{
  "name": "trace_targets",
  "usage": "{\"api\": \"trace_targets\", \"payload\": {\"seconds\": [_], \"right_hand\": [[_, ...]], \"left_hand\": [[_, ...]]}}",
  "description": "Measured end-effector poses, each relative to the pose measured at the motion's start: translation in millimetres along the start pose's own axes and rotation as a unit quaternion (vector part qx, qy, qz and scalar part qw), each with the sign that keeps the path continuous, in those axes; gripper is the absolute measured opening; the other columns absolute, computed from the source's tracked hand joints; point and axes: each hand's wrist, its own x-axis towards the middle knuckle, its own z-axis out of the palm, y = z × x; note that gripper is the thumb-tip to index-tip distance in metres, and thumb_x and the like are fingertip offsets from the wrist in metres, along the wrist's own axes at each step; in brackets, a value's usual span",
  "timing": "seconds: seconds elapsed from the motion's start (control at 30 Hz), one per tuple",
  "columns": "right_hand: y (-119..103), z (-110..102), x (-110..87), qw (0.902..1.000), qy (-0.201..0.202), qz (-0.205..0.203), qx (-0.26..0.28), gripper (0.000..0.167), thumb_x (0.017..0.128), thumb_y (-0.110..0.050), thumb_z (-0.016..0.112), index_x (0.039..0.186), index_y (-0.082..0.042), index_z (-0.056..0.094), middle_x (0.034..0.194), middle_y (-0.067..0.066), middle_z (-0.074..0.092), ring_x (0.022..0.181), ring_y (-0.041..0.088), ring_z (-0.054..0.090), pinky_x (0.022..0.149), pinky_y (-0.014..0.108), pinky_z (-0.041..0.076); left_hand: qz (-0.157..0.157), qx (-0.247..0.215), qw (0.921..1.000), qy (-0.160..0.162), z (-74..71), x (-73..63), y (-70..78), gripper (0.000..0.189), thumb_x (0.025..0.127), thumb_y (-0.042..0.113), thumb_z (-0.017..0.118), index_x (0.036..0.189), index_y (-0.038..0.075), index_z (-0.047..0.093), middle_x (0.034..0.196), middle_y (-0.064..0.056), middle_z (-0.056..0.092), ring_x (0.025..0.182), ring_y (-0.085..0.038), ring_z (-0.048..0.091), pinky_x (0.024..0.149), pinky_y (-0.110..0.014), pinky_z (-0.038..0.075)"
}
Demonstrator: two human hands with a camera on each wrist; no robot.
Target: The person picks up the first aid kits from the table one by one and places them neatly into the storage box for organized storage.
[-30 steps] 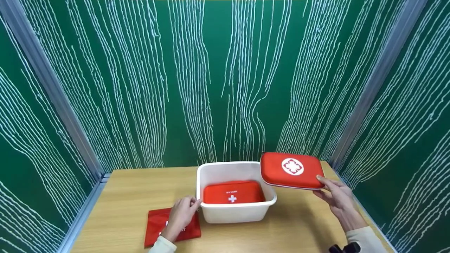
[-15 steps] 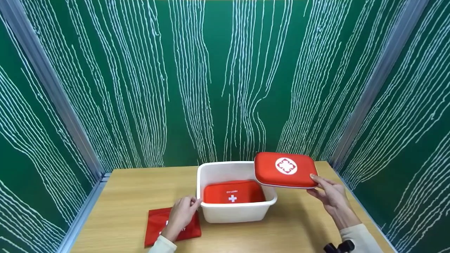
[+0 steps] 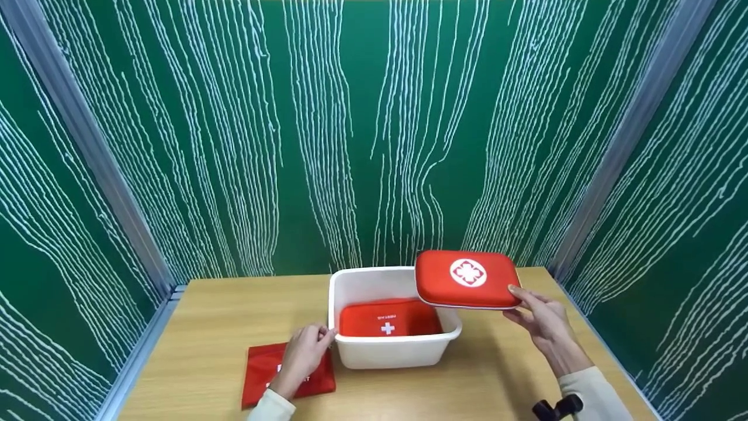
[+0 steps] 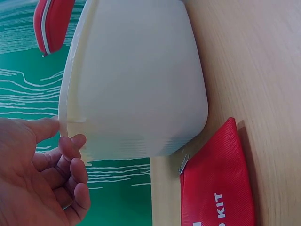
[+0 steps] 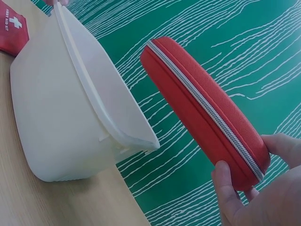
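My right hand point(image 3: 546, 321) grips the right end of a red zippered first aid case point(image 3: 461, 278) with a white round emblem, thumb on top. The case hangs above the right side of a white plastic bin point(image 3: 391, 354); its silver zipper point(image 5: 207, 110) shows in the right wrist view. Inside the bin lies another red first aid pouch point(image 3: 362, 320) with a white cross. My left hand point(image 3: 305, 354) pinches the bin's left rim between thumb and fingers, as the left wrist view shows. Beneath the left forearm a flat red first aid kit pouch point(image 3: 260, 374) lies on the table.
The wooden table point(image 3: 204, 339) backs onto a green wall point(image 3: 304, 146) with wavy white lines. Similar green panels stand at both sides, joined by grey metal posts point(image 3: 619, 134). A black device point(image 3: 558, 406) is strapped at my right wrist.
The right hand has carried the red case leftward, further over the bin's right side. My left hand has stayed on the rim, and the bin and both pouches keep their places.
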Motion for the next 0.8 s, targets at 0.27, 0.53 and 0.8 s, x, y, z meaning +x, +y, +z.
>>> {"api": "trace_targets", "payload": {"seconds": [0.27, 0.53, 0.8], "right_hand": [[-1.7, 8.6, 0.5, 0.9999, -0.006, -0.007, -0.008, 0.052, 0.084, -0.027, 0.078, 0.118, -0.007, 0.044, 0.091, -0.003, 0.063, 0.081, 0.015, 0.071, 0.083, 0.031, 0.056], [2.9, 17.5, 1.4, 0.9995, -0.024, -0.018, 0.0, 0.042, 0.088, -0.021, 0.075, 0.112, -0.002, 0.046, 0.093, 0.002, 0.06, 0.078, 0.018, 0.071, 0.079, 0.031, 0.057], [6.5, 27.0, 1.5, 0.9994, -0.018, -0.017, -0.025, 0.059, 0.085, -0.028, 0.077, 0.123, 0.0, 0.042, 0.103, 0.005, 0.058, 0.082, 0.018, 0.071, 0.083, 0.033, 0.056]], "left_hand": [[-0.007, -0.009, 0.9999, -0.004, -0.8, 2.0, 1.7, 0.024, 0.094, 0.035, 0.064, 0.086, 0.012, 0.064, 0.069, 0.001, 0.054, 0.065, -0.013, 0.048, 0.057, -0.023, 0.039], [0.012, 0.008, 0.9998, 0.013, 1.1, 1.7, 0.4, 0.023, 0.094, 0.032, 0.065, 0.085, 0.011, 0.067, 0.069, 0.002, 0.058, 0.065, -0.012, 0.05, 0.059, -0.024, 0.041], [0.009, 0.009, 0.9999, 0.008, 2.1, 1.1, 0.8, 0.024, 0.095, 0.033, 0.064, 0.086, 0.011, 0.067, 0.07, 0.002, 0.057, 0.067, -0.013, 0.05, 0.06, -0.024, 0.041]]}}
